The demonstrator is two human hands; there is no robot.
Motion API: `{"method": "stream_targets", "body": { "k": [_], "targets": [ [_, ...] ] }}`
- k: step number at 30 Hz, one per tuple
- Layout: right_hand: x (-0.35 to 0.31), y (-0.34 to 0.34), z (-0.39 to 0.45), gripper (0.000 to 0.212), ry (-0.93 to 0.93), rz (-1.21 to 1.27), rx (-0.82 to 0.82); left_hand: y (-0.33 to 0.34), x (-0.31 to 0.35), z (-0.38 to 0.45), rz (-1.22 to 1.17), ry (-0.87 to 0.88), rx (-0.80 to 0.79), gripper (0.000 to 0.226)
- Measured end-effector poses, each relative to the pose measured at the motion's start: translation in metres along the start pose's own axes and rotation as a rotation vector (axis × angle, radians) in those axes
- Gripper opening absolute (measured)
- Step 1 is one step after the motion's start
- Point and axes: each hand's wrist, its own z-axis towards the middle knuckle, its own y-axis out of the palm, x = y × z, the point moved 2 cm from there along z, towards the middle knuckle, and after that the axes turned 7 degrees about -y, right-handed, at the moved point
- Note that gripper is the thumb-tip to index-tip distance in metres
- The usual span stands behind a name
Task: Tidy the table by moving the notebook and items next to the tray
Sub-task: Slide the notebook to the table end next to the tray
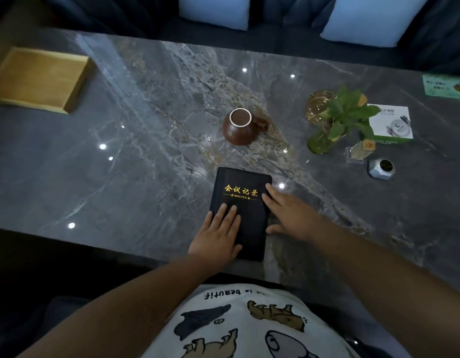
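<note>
You're laying your left hand (216,236) flat and open on the lower left of the black notebook (240,211), while your right hand (292,214) is spreading open along its right edge, so neither grip is closing on anything. The notebook is sitting near the front edge of the marble worktop (151,161). The brown mug (240,126) is sitting just behind it, and the wooden tray (39,78) is waiting well apart at the far left.
</note>
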Motion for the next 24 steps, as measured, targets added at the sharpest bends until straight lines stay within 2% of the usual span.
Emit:
{"method": "stream_targets", "body": {
  "k": [11, 19, 24],
  "targets": [
    [-0.027, -0.006, 0.021, 0.096, 0.008, -0.072, 0.034, -0.010, -0.025, -0.008, 0.022, -0.042, -0.033, 0.071],
    [-0.079, -0.013, 0.076, 0.095, 0.052, -0.040, 0.058, 0.002, -0.093, -0.030, 0.001, -0.166, -0.029, 0.064],
    [-0.114, -0.023, 0.114, 0.094, 0.032, -0.045, 0.084, 0.014, -0.143, -0.042, -0.061, -0.195, 0.027, 0.064]
  ]
}}
